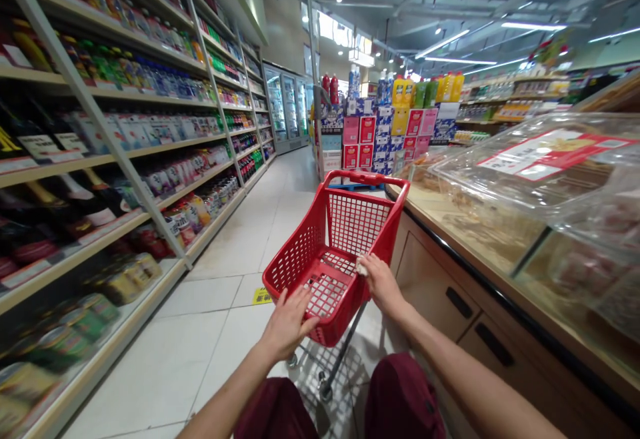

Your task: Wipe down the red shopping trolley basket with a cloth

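The fingers of the right hand [383, 284] are drawn in narrow around a small crumpled white cloth or tissue [361, 266], which sits at the right rim of the red basket [299, 248], a little beyond its near right corner; whether it presses on the inner wall or only on the rim cannot be told. The fingers of the left hand [287, 322] are extended and slightly spread, with nothing visible in them, and lie over the near left rim. The basket is thus directly ahead of both hands, and the right hand alone has the cloth; the left is separated from it by the basket's near end. The basket's long axis runs from its near edge, towards the person, to the raised red handle [360, 177] at the far end, bearing slightly right. Below, metal legs and a caster [325, 389] stand on the tiled floor [200, 339], in front of the person's knees. To the right lies the dark front edge of a worktop [467, 309], which carries clear plastic boxes [550, 149]. To the left, across the floor and well apart, runs stocked shelving [120, 234].
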Available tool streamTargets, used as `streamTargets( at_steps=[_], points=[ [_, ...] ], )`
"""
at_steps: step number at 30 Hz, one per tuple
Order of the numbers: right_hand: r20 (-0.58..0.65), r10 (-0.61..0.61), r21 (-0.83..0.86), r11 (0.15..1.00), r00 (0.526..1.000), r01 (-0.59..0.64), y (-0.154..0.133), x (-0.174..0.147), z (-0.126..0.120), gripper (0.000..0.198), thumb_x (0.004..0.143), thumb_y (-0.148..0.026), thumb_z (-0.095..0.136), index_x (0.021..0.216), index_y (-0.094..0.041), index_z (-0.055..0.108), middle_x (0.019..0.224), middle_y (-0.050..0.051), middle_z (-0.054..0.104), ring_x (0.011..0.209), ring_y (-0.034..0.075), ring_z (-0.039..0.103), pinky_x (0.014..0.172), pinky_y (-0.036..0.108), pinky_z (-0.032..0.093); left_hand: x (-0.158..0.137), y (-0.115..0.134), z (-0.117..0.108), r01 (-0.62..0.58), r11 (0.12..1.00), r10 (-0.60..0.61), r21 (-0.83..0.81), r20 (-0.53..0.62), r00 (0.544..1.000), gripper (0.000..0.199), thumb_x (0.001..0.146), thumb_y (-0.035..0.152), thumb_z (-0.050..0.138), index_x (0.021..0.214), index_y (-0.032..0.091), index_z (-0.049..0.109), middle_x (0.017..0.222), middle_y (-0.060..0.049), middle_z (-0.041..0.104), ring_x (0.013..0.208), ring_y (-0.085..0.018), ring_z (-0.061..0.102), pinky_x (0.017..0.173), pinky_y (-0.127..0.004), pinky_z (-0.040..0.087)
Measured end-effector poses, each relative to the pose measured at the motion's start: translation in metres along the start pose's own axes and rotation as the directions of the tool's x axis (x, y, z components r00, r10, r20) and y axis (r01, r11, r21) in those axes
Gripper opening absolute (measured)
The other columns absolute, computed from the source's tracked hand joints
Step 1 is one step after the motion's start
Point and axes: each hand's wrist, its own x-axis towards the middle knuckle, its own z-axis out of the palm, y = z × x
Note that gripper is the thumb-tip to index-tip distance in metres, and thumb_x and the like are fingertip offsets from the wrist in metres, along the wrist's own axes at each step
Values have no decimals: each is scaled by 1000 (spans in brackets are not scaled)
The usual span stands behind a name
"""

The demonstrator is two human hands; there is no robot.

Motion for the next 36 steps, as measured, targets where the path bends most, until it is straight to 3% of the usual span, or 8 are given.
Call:
streamTargets(
  at_steps=[4, 11, 15, 19, 24, 29, 32, 36],
  points=[
    [-33, -60, 39, 997, 998, 61, -11, -17, 3, 42, 75, -7, 39, 113, -19, 55, 118, 10, 55, 117, 23, 42, 94, 47, 37, 2, -3, 1, 131, 991, -128, 42, -58, 990, 50, 83, 45, 30, 120, 14, 45, 131, -11, 42, 126, -24, 28, 104, -48, 18],
    [-30, -169, 28, 985, 985, 170, -28, -60, -3, 38, 78, -9, 37, 110, -19, 56, 114, 9, 58, 114, 22, 46, 92, 45, 40, 4, 10, 4, 35, 999, -35, 35, -19, 999, 54, 82, 48, 30, 123, 14, 42, 133, -10, 40, 127, -23, 27, 105, -46, 16],
    [-44, -90, -39, 995, 995, 88, -13, -60, -14, 37, 78, -8, 37, 107, -16, 58, 112, 11, 59, 111, 23, 48, 92, 44, 41, 8, 3, 0, 146, 989, -144, 34, -53, 988, 51, 83, 46, 28, 121, 14, 44, 134, -11, 38, 128, -24, 25, 104, -48, 17],
    [-62, -80, -96, 993, 995, 74, -29, -62, 3, 33, 77, -8, 41, 104, -17, 60, 108, 11, 60, 110, 23, 49, 92, 45, 39, 14, 17, 10, 157, 987, -152, 40, -115, 982, 48, 84, 42, 29, 117, 11, 48, 130, -12, 42, 127, -25, 26, 104, -48, 19],
    [-76, -72, -89, 994, 995, 65, -61, -59, 24, 36, 76, -8, 43, 109, -19, 56, 111, 9, 59, 107, 21, 50, 90, 42, 40, 16, 31, 21, 70, 997, -65, 36, -132, 989, 43, 85, 37, 32, 116, 13, 49, 130, -10, 44, 126, -25, 29, 102, -50, 23],
    [7, -82, -138, 987, 997, 83, -29, -67, -5, 43, 73, -8, 45, 112, -21, 53, 118, 8, 55, 115, 24, 43, 96, 49, 30, 18, 33, 22, -1, 999, -3, -49, -99, 995, 36, 86, 29, 29, 110, 18, 53, 130, -7, 44, 126, -23, 29, 102, -51, 24],
    [-67, 8, -174, 985, 998, -20, -11, -76, -12, 44, 73, -4, 39, 112, -17, 54, 122, 11, 51, 119, 25, 38, 97, 49, 29, 22, 43, 23, -2, 995, -7, -101, -89, 996, 34, 85, 26, 29, 105, 19, 56, 130, -6, 43, 126, -23, 28, 102, -52, 23],
    [-82, 97, -28, 995, 992, -100, -35, -68, 9, 51, 75, -13, 41, 126, -8, 39, 132, 17, 38, 125, 26, 28, 99, 48, 27, 26, 57, 24, -15, 985, 2, -169, -78, 997, 32, 84, 25, 32, 106, 19, 54, 129, -7, 45, 126, -23, 29, 101, -56, 20]
  ],
)
